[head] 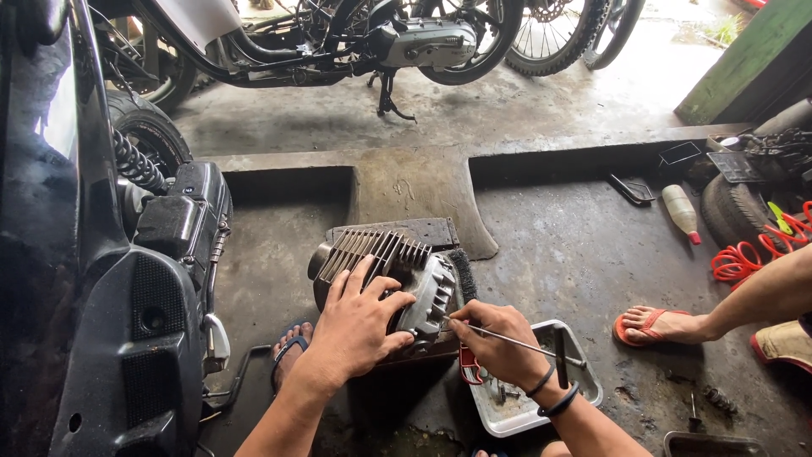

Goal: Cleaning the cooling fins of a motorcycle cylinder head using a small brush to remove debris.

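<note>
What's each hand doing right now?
Left hand: open, spread on the finned engine cylinder.
Right hand: closed, holding a thin metal rod tool.

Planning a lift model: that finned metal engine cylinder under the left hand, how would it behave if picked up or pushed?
The finned engine cylinder looks like solid cast metal, so probably heavy for its size and stiff. The left hand presses down on it while the right hand works a thin rod at it, suggesting it could shift or rock. Greasy floor: possibly slippery.
</note>
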